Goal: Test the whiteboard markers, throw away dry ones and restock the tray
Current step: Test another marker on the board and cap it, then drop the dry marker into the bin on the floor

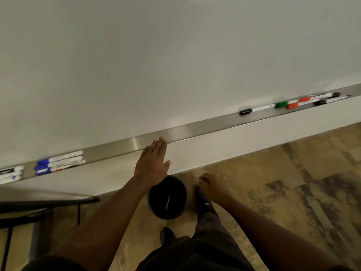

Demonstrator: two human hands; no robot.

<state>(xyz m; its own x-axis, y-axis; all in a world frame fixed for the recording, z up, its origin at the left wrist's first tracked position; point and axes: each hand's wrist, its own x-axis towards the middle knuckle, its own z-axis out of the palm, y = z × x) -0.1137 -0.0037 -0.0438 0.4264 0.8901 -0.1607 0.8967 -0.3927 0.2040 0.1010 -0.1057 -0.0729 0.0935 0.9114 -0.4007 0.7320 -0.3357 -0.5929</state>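
Left hand [151, 165] flat, fingers straight, reaching to bare metal tray [205, 126]. Right hand [213, 185] curled low beside black bin [167, 197], possibly pinching something; cannot tell. Blue markers [58, 163] far left, mixed markers [293, 103] far right. Best tested one marker at a time.

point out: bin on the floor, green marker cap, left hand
bin [156, 207], head view, dark inner wall.
green marker cap [281, 104], head view, middle of the cap, on the tray.
left hand [153, 163], head view, back of the hand.
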